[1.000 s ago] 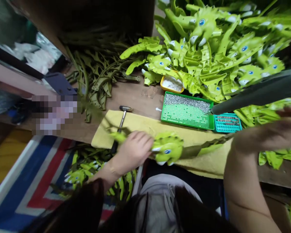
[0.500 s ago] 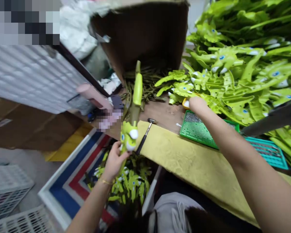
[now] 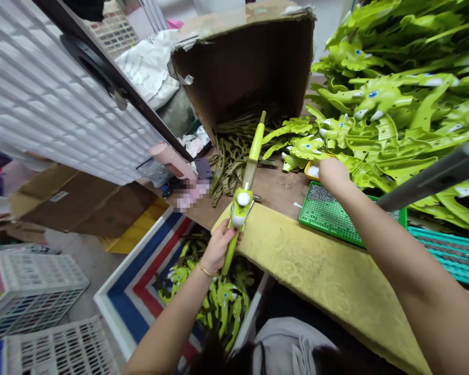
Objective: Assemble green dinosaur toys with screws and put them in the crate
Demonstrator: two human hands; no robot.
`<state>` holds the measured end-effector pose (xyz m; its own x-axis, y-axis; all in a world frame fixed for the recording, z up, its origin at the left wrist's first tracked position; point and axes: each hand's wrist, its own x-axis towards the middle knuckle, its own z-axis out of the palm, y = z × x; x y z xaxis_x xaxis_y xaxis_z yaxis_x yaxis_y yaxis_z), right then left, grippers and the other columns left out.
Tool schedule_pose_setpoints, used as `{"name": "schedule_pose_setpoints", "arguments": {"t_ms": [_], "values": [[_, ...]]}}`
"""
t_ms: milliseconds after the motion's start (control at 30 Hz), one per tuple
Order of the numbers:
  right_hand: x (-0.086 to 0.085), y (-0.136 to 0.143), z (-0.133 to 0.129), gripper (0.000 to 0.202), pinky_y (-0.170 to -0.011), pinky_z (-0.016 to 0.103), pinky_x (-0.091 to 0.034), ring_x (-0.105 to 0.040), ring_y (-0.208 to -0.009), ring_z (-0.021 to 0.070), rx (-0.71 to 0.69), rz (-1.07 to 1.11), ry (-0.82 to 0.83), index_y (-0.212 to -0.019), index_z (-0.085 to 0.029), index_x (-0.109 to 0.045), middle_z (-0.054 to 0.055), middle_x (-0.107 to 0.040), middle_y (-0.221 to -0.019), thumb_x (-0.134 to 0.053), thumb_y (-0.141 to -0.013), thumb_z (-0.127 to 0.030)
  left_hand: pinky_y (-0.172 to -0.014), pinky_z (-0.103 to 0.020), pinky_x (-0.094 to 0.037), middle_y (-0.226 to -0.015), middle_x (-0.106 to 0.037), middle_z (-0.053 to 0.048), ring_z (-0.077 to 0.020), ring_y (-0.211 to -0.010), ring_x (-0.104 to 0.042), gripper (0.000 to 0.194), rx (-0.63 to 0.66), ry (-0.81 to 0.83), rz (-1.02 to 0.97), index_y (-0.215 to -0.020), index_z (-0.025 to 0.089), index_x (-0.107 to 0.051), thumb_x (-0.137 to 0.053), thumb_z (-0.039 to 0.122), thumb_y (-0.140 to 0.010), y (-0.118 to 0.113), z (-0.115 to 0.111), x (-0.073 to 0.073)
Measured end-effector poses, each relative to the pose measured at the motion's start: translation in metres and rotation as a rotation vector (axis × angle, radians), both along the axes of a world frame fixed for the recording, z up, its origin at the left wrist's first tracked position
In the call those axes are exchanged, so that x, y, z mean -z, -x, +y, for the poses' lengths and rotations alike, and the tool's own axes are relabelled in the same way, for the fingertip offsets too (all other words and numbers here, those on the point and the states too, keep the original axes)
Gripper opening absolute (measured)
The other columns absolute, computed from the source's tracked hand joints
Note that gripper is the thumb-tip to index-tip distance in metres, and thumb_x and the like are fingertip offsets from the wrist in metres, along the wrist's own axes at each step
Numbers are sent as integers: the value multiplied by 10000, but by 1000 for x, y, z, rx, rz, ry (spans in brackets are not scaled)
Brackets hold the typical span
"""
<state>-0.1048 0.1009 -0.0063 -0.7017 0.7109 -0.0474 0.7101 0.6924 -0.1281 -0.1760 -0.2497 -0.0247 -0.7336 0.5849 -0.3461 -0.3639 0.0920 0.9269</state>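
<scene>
My left hand [image 3: 218, 246] is closed around a long lime-green plastic toy [image 3: 257, 145] with a dragon-like head, white parts and a brownish section along its length. The toy points away from me, tilted slightly right, over the yellow padded mat [image 3: 293, 245]. Behind it, a hammer [image 3: 257, 198] lies mostly hidden. My right hand [image 3: 333, 173] is at a small yellow dish [image 3: 311, 171] of white bits. Its fingers are hidden, so I cannot tell what they hold. Just in front of that hand lies a green basket [image 3: 332, 219] with small metal pieces.
Green toy halves [image 3: 391, 125] are heaped at the right. A cardboard box [image 3: 242, 57] on its side spills brown-green strips [image 3: 234, 161]. A striped bin [image 3: 140, 291] below my left arm holds more toys. A grey bar [image 3: 433, 172] juts in from the right, above a teal tray [image 3: 449, 255].
The view has shifted, and most things sit further right in it. The toy in my left hand has turned and now covers most of the hammer. My right hand stays at the yellow dish.
</scene>
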Motion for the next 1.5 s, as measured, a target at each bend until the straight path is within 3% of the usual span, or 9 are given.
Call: {"name": "schedule_pose_setpoints", "arguments": {"t_ms": [133, 233, 300, 400, 767, 967, 1200, 1400, 1500], "values": [[-13, -11, -33, 242, -789, 352, -492, -651, -931, 229, -18, 376, 27, -994, -133, -689, 161, -666, -1077, -493, -888, -227, -468, -176, -344, -626, -541, 59, -68, -507, -486, 553, -40, -20, -9, -890, 185, -496, -810, 540, -605, -4, 9, 2], [-22, -21, -91, 159, -638, 280, -482, -606, -664, 134, -136, 842, 504, -891, -170, -636, 31, -665, -754, -567, -866, -312, -473, -177, -351, -592, -531, 60, -71, -499, -487, 497, -38, -21, -35, -854, 187, -486, -790, 510, -630, -7, 18, 3], [-22, -26, -131, 185, -538, 242, -442, -548, -539, 94, -221, 901, 873, -861, -175, -612, -17, -619, -648, -593, -851, -359, -487, -184, -371, -594, -544, 45, -78, -512, -501, 475, -17, -24, -63, -841, 180, -496, -781, 501, -635, -10, 24, 3], [-15, -30, -169, 180, -545, 229, -434, -531, -559, 77, -295, 917, 1045, -842, -166, -634, -23, -615, -651, -623, -823, -345, -475, -190, -370, -598, -521, 43, -81, -521, -498, 475, 14, -47, -106, -817, 178, -503, -777, 519, -634, -13, 29, 3], [-14, -30, -177, 146, -590, 239, -419, -513, -584, 69, -407, 784, 916, -851, -158, -669, -5, -663, -724, -606, -836, -289, -456, -186, -383, -596, -508, 51, -72, -509, -488, 524, 47, -95, -171, -809, 174, -503, -812, 555, -622, -22, 19, 9], [-2, -10, -201, 262, -559, 233, -492, -624, -620, 103, -381, 773, 1335, -976, -215, -469, -13, -656, -800, -598, -847, -404, -452, -206, -375, -598, -531, 44, -73, -469, -481, 535, -74, -74, -194, -856, 174, -513, -788, 568, -621, -17, -14, 17], [49, 38, -229, 376, -815, 342, -497, -674, -985, 250, -571, 117, 619, -1081, -185, -606, 154, -718, -1058, -441, -931, -487, -458, -220, -355, -542, -503, 57, -82, -449, -441, 527, -250, 65, -7, -823, 201, -459, -752, 592, -627, -19, -79, 23], [37, 16, -245, 568, -764, 399, -493, -670, -925, 318, -459, 110, 550, -1077, -171, -622, 195, -702, -1033, -401, -873, -654, -500, -224, -368, -637, -551, 55, -100, -509, -512, 533, -327, 235, 193, -925, 211, -466, -743, 577, -654, -27, -119, 33], [34, -23, -223, 422, -769, 375, -498, -667, -872, 265, -300, 236, 590, -1131, -206, -582, 131, -703, -1011, -486, -873, -526, -535, -225, -387, -652, -584, 62, -110, -529, -530, 565, -327, 337, 245, -979, 216, -461, -775, 533, -632, -35, -146, 44]]}}
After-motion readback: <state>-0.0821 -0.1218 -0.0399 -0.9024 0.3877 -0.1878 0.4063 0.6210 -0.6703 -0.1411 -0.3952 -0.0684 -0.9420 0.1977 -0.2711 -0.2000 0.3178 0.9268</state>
